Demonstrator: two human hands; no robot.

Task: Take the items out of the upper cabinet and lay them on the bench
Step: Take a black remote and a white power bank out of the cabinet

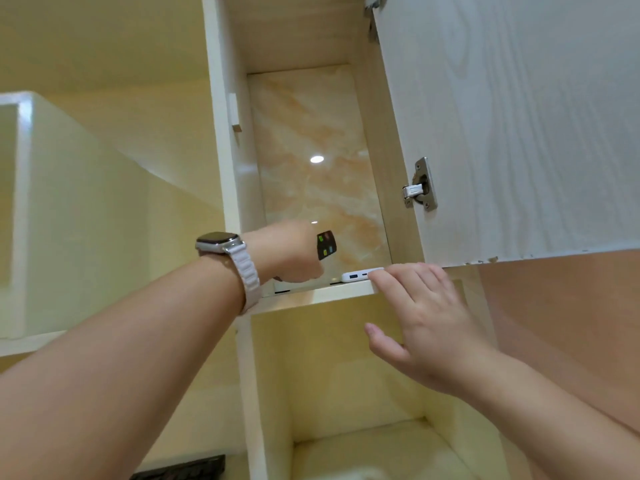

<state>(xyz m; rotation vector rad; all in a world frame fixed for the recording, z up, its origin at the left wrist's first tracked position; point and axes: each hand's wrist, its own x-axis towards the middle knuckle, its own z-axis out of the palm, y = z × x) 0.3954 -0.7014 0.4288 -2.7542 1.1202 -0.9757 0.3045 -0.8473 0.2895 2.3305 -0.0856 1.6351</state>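
I look up into the open upper cabinet (374,140), which has a marbled back panel. My left hand (291,252), with a watch on its wrist, reaches onto the cabinet floor and is closed around a black object with coloured patches (327,244). A flat white power bank (360,274) with ports on its end lies at the front right of the cabinet floor. The fingertips of my right hand (426,320) touch the power bank's right end at the shelf edge (332,293), fingers extended and apart. A dark sliver shows under my left hand.
The cabinet door (512,126) stands open on the right, its hinge (420,188) near my right hand. An open cream compartment (346,382) lies below the shelf. A white boxy unit (69,209) is on the left. Something dark with a grille (183,471) sits at the bottom edge.
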